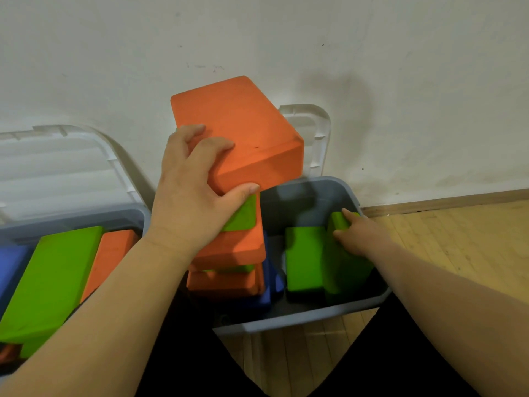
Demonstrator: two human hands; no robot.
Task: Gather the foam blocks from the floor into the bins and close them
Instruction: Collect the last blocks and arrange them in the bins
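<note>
1. Evidently light, squashy foam: left hand [191, 193] fingers wrap one corner of the orange foam block [243, 127], mid-frame above the right bin [300, 319].
2. Right hand [357, 236] fingers grip the top of an upright green block [343, 270] at the bin's right wall.
3. Matte surface, probably not slippery; best gripped across the short faces.
4. Open room: gap at the bin's back middle. Block stack [229, 253] lower-centre sits tall and may foul the lid [317, 130].
</note>
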